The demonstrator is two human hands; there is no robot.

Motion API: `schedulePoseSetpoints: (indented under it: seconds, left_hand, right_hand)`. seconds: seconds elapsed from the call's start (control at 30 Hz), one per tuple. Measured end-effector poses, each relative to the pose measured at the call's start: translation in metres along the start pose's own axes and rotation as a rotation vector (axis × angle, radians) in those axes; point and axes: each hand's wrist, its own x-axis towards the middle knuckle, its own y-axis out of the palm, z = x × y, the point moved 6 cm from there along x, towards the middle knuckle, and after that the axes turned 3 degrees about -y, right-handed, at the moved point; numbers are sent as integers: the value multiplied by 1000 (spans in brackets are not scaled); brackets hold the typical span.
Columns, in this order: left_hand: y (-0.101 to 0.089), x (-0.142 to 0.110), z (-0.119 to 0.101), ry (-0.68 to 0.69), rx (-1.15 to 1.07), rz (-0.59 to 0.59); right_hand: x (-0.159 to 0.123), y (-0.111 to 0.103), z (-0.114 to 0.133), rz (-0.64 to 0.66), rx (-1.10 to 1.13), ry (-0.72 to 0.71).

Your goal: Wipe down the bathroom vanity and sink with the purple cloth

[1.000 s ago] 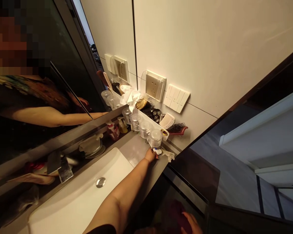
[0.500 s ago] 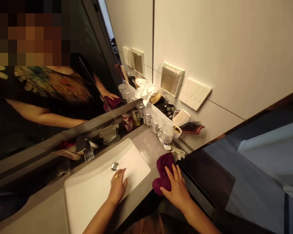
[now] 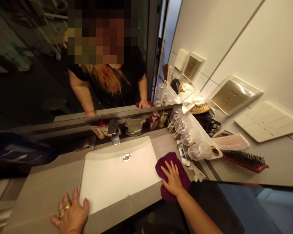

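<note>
My right hand (image 3: 171, 178) lies flat with spread fingers on a purple cloth (image 3: 185, 177). The cloth is bunched on the grey counter (image 3: 141, 197), at the right edge of the white sink (image 3: 117, 175). By the sink's front left corner is my left hand (image 3: 73, 211), fingers apart and nothing in it; two gold rings show on it. Whether that hand touches the counter I cannot tell.
Beyond the cloth, a white wall rack (image 3: 206, 130) carries clear cups (image 3: 191, 135), a pink comb (image 3: 231, 142) and a bristle brush (image 3: 244, 159). A toothpaste tube (image 3: 183, 156) lies beneath. Behind the sink stand a faucet (image 3: 114, 131), pump bottles (image 3: 154, 121) and a mirror (image 3: 58, 87).
My left hand has moved from over the sink to its front left corner, fingers now spread. My right hand stays on the cloth, which looks more spread out. The camera view has turned left.
</note>
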Motion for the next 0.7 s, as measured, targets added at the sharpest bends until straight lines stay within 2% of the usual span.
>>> schedulePoseSetpoints:
  seconds: [0.07, 0.23, 0.3, 0.37, 0.47, 0.53, 0.6, 0.7]
  left_hand:
    - [1, 0, 2, -5, -2, 6]
    - [0, -1, 5, -27, -5, 9]
    - [-1, -2, 5, -32, -3, 7]
    - [-1, -2, 4, -34, 0, 11]
    - [-1, -4, 4, -39, 0, 28]
    - [-2, -4, 3, -40, -7, 32]
    - [-2, -4, 3, -41, -16, 32]
    - [0, -3, 4, -44, -12, 53]
  right_hand:
    - [46, -3, 0, -15, 0, -26]
    - [177, -15, -8, -45, 12, 63]
    - [214, -21, -15, -58, 17, 128]
    - [236, -26, -20, -60, 10, 193]
    - [239, -29, -23, -48, -6, 236]
    - [222, -28, -21, -30, -9, 234]
    - [190, -25, -18, 3, -19, 201]
    - [118, -15, -12, 60, -58, 101]
